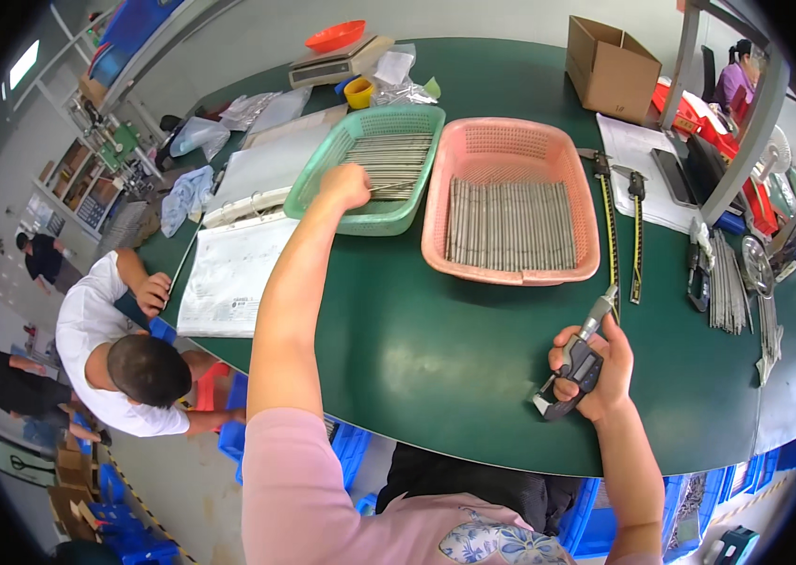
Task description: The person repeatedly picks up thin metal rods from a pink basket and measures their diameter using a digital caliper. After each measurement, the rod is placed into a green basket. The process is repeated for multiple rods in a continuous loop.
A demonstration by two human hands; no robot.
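Note:
My left hand (pixel 346 185) is closed at the near left side of the green plastic basket (pixel 365 224). A thin metal rod (pixel 396 186) sticks out from its fingers, slanting across the other rods (pixel 393 151) lying in that basket. On the right, my right hand (pixel 613 372) is wrapped round a digital micrometer (pixel 580 365), held above the table with its thimble pointing up and away. Between the hands and farther off stands a pink plastic basket (pixel 509 277), with many grey rods (pixel 511 226) lined up side by side in it.
Two calipers (pixel 636 221) lie right of the pink basket, with loose rods (pixel 726 287) beyond them. An open binder (pixel 233 273) lies at the left, near a seated co-worker (pixel 129 358). A cardboard box (pixel 612 71) and a scale (pixel 340 64) stand at the back of the green table (pixel 417 348).

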